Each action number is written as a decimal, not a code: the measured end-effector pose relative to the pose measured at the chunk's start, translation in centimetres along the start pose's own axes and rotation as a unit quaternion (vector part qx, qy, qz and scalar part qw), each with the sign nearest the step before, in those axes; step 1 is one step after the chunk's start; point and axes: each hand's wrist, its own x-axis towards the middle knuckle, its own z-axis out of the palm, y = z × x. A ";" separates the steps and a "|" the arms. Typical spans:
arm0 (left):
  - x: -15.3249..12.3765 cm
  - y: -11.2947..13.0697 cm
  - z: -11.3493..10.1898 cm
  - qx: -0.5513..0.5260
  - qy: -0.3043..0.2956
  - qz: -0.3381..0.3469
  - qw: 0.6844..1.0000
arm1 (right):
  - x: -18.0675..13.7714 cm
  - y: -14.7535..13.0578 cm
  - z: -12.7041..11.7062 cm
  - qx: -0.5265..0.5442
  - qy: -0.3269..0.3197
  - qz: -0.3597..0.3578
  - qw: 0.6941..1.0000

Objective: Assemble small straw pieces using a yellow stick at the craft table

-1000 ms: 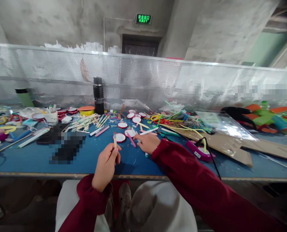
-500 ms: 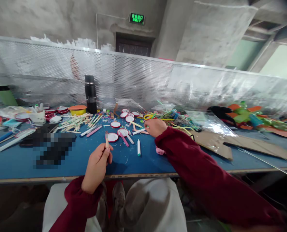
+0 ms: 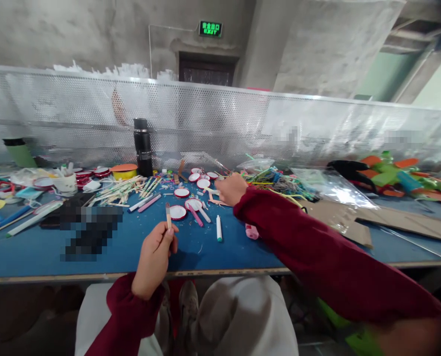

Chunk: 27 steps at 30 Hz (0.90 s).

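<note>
The left hand [image 3: 154, 258] pinches a thin, flat, pale wooden stick with a dark tip [image 3: 169, 215] above the blue tabletop [image 3: 238, 257], while the right hand [image 3: 232, 189] has moved back past a white plastic marker [image 3: 219, 228], fingers curled, maybe picking there, though I can't tell what it holds.

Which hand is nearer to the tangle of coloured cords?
Right: the right hand is just left of the tangle; the left hand is farther left, near the table edge.

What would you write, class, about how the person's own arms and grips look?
A long, loose, dark red fabric left sleeve and matching right sleeve show gathered wrist ends and no visible markings. The bare, ungloved left grip and right grip are human hands.
</note>
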 end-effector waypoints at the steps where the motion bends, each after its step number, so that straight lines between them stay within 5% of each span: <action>1: 0.0 0.0 0.0 -0.005 -0.001 0.003 1.000 | -0.1 0.2 -1.0 0.022 0.017 0.010 1.000; 2: 0.0 0.0 0.1 -0.010 -0.001 0.005 1.000 | -0.5 0.2 -1.9 0.054 0.036 0.017 0.998; 4: 0.0 0.0 0.1 -0.020 0.000 0.011 1.000 | -2.0 -0.7 -3.0 0.309 0.087 0.042 0.946; 7: 0.0 -0.1 0.1 -0.025 0.005 0.014 1.000 | -5.7 -4.6 -2.3 0.596 0.156 0.057 0.786; 11: 0.1 -0.2 0.0 -0.007 0.005 0.016 1.000 | -10.1 -10.4 1.5 0.758 0.178 0.079 0.623; 14: 0.1 -0.3 0.0 0.010 -0.003 0.019 1.000 | -10.8 -12.4 3.7 0.797 0.179 0.104 0.568; 19: -0.1 -0.2 0.1 0.032 -0.011 0.028 0.999 | -9.9 -12.9 4.5 0.779 0.207 0.094 0.584; 25: 0.0 -0.4 0.1 0.056 -0.033 0.030 0.997 | -10.1 -14.0 3.7 0.553 0.318 0.101 0.763; 27: 0.0 -0.5 0.1 0.056 -0.036 0.033 0.997 | -10.2 -14.5 3.3 0.470 0.366 0.065 0.801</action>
